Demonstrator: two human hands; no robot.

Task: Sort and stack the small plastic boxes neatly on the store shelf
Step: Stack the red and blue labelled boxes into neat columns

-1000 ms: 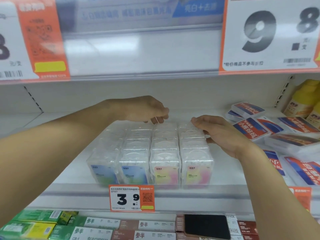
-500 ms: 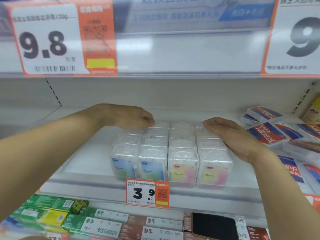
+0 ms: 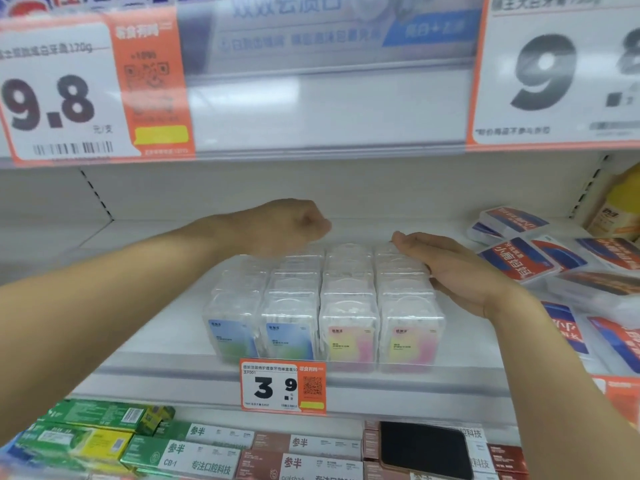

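On the white shelf (image 3: 145, 327) in front of you, the small plastic boxes (image 3: 323, 303) stand in a tight block of four rows running front to back, near the front lip. The two left rows show blue-green labels at the front, the two right rows pink-yellow ones. Your right hand (image 3: 450, 268) lies flat along the right side of the block, fingers straight and together, pressed against the outer row with the fingertips toward the back. Your left hand (image 3: 287, 225) is over the back left of the block with its fingers curled under; whether it pinches a box or holds nothing, you cannot tell from this angle, as the knuckles hide the fingertips.

Below the block, an orange-and-white price tag (image 3: 283, 388) reading 3.9 hangs on the shelf edge. To the right of your right hand lie flat red-and-blue packets (image 3: 523, 261), piled loosely, and a yellow bottle (image 3: 620, 209) stands at the far right. Large 9.8 price cards (image 3: 59, 95) hang from the shelf above. On the shelf beneath are green cartons (image 3: 90, 438), white and brown boxes, and a black phone (image 3: 426, 448) lying on top of them.
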